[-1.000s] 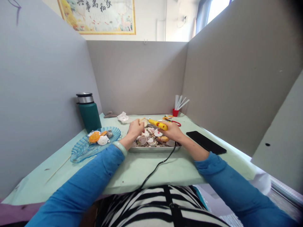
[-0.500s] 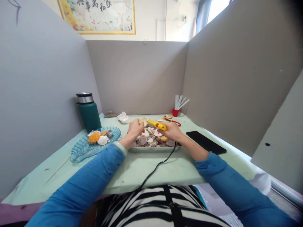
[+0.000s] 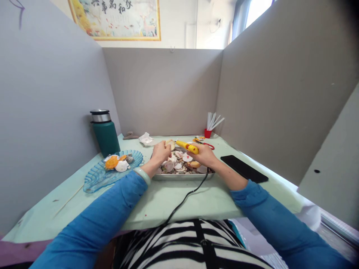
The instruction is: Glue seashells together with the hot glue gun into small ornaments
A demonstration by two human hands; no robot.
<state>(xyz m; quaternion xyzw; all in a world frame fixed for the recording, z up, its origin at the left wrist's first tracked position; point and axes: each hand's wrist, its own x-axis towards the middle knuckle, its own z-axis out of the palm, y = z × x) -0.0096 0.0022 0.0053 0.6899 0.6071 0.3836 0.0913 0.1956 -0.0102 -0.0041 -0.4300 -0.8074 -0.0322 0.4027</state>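
Note:
My left hand [image 3: 161, 153] is closed on a pale shell [image 3: 170, 143], held up over the far left part of a metal tray [image 3: 179, 177]. The tray is heaped with shells and small stones [image 3: 179, 163]. In my right hand [image 3: 205, 154] is a yellow glue gun [image 3: 187, 146], its tip pointing left at the shell and very close to it. Whether the tip touches the shell I cannot tell. A black cord [image 3: 187, 196] runs from the glue gun across the tray's front edge toward my lap.
On the left, a blue glass plate [image 3: 95, 183] holds orange and white shells, with a green bottle [image 3: 106, 134] behind. A black phone [image 3: 244, 168] lies right. Red-handled scissors [image 3: 209, 146] and a red cup [image 3: 208, 133] of white glue sticks [image 3: 214, 121] are at the back. Grey partitions [image 3: 165, 89] surround the table.
The glue gun has tilted slightly, its rear end dipping and shifting a little right. The shell and my left hand stay nearly in place.

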